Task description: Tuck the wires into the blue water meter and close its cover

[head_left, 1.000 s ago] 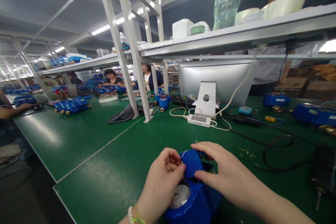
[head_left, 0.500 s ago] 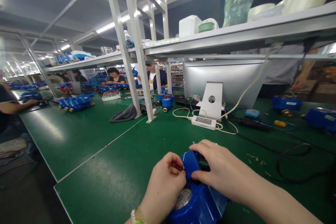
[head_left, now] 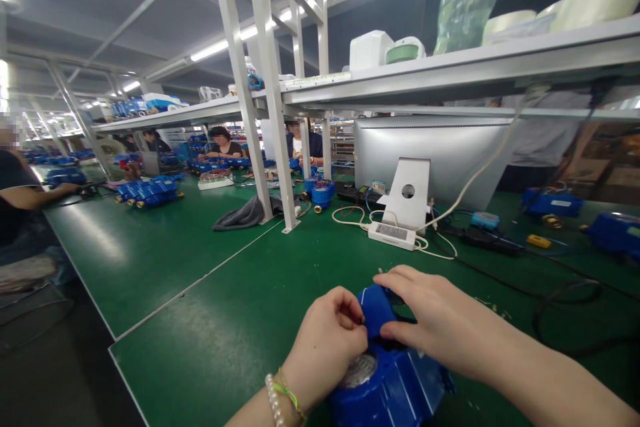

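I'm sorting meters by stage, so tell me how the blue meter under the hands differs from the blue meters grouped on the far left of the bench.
The blue meter is alone at the near edge, gripped by the left hand and right hand; the grouped meters lie untouched in a cluster far off. The near one shows a round dial face; the far ones show brass end fittings. All have blue housings and rest on the green bench.

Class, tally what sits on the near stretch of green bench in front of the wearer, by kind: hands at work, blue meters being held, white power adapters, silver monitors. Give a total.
Hands at work: 2, the left hand and the right hand
Blue meter being held: 1
White power adapter: 1
Silver monitor: 1
Total: 5
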`<move>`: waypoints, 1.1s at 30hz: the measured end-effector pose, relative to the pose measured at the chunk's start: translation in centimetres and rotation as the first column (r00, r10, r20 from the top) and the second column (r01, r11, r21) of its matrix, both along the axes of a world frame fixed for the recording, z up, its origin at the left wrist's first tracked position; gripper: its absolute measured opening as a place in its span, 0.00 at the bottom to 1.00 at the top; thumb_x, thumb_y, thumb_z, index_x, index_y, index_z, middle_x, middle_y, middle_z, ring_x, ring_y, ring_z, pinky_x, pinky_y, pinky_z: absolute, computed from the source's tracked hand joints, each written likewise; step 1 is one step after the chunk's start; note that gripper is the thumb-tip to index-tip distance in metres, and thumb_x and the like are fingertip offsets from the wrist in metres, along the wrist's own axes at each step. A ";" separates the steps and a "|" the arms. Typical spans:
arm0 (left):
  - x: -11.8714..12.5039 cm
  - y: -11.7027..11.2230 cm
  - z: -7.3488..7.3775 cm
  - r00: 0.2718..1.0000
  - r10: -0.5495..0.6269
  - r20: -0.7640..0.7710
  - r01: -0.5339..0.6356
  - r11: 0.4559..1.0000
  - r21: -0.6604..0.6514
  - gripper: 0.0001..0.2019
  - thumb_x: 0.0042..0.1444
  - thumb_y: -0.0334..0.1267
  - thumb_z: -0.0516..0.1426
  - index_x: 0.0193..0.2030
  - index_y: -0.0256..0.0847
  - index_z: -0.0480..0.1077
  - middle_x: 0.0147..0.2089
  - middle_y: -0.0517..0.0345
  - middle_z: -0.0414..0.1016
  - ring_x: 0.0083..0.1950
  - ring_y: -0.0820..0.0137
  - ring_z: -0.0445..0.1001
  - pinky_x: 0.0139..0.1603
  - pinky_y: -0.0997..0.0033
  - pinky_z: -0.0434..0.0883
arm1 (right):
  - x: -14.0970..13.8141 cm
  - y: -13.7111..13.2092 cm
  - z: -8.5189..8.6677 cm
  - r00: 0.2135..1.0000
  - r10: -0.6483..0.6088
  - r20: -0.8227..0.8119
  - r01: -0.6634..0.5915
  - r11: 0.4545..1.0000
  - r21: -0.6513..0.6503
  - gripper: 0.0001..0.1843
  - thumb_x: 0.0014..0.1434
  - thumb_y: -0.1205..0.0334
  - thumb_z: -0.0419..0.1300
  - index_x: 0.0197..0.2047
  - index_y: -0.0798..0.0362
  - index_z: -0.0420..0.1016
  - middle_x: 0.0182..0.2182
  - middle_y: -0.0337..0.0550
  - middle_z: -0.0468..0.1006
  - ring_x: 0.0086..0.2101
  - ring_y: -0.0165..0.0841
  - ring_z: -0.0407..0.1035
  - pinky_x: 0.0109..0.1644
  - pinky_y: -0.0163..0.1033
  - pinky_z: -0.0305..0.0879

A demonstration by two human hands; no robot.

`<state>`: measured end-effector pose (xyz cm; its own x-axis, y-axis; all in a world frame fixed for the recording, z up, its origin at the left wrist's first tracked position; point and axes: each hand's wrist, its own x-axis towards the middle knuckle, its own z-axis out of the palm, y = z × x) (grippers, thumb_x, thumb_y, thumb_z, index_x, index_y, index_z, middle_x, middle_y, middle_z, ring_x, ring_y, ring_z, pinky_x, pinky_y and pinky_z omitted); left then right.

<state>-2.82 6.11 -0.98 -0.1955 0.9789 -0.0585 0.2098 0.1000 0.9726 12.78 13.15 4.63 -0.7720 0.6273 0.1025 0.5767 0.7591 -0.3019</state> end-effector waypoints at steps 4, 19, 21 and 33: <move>0.3 0.5 0.4 0.999 -0.035 0.037 0.035 0.999 -0.015 0.11 0.48 0.17 0.56 0.27 0.36 0.61 0.19 0.73 0.57 0.17 0.82 0.54 0.16 0.83 0.53 | 0.7 0.2 0.0 1.000 0.014 0.010 -0.015 0.999 0.033 0.26 0.51 0.59 0.66 0.52 0.49 0.66 0.45 0.42 0.67 0.43 0.39 0.65 0.48 0.45 0.65; 0.4 1.0 0.1 0.999 -0.052 -0.012 0.052 0.998 -0.018 0.09 0.52 0.24 0.58 0.25 0.35 0.62 0.21 0.70 0.60 0.20 0.80 0.59 0.20 0.81 0.59 | 1.2 -0.3 -0.2 0.999 -0.043 0.000 0.043 0.996 0.081 0.23 0.50 0.59 0.66 0.49 0.53 0.67 0.40 0.42 0.67 0.39 0.37 0.64 0.44 0.45 0.65; 0.6 1.0 0.1 0.998 -0.053 -0.039 0.051 0.998 -0.027 0.08 0.52 0.25 0.58 0.25 0.35 0.63 0.21 0.70 0.61 0.20 0.80 0.60 0.20 0.80 0.60 | 1.3 -0.3 0.1 0.998 -0.059 0.020 0.057 0.995 0.078 0.23 0.50 0.60 0.66 0.49 0.54 0.67 0.41 0.44 0.67 0.40 0.37 0.64 0.44 0.46 0.65; 1.9 2.0 0.2 0.966 -0.097 -0.240 0.069 0.990 -0.121 0.06 0.55 0.35 0.58 0.33 0.34 0.67 0.24 0.66 0.65 0.21 0.79 0.63 0.20 0.79 0.62 | 2.9 0.6 0.1 0.994 -0.106 0.007 0.106 0.993 0.058 0.22 0.52 0.59 0.65 0.49 0.54 0.66 0.41 0.43 0.67 0.40 0.36 0.64 0.45 0.45 0.64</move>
